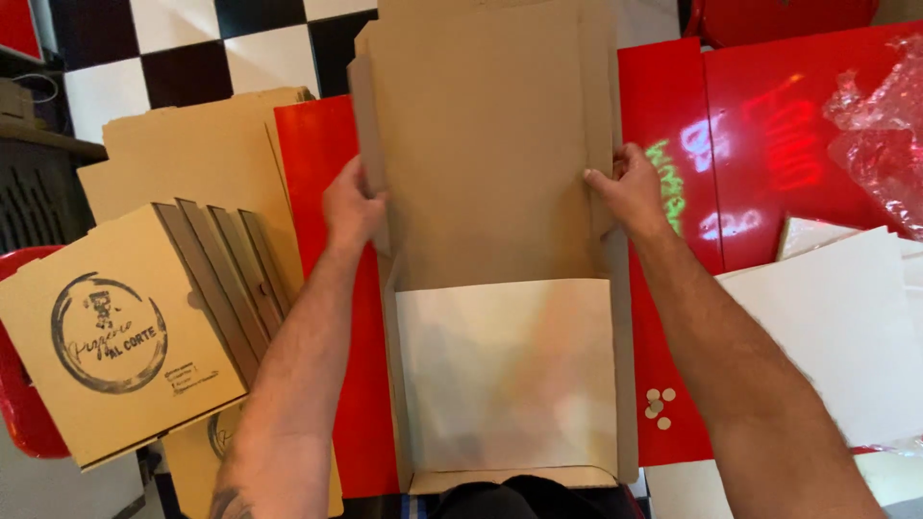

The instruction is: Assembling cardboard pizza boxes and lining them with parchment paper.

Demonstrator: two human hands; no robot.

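Observation:
A brown cardboard pizza box (486, 163) lies unfolded on a glossy red table (673, 106), its near half lined with a white sheet (507, 370). My left hand (352, 204) grips the box's left side flap, which stands folded up. At the opposite edge, my right hand (630, 187) pinches the right side flap. Both forearms reach in from the bottom of the view.
A stack of folded brown pizza boxes (125, 336) with a round dark logo sits at the left, over flat cardboard (207, 144). White sheets (846, 327) lie at the right, crumpled clear plastic (885, 135) beyond them. Small round cardboard bits (659, 404) rest on the table. Checkered floor (192, 48) behind.

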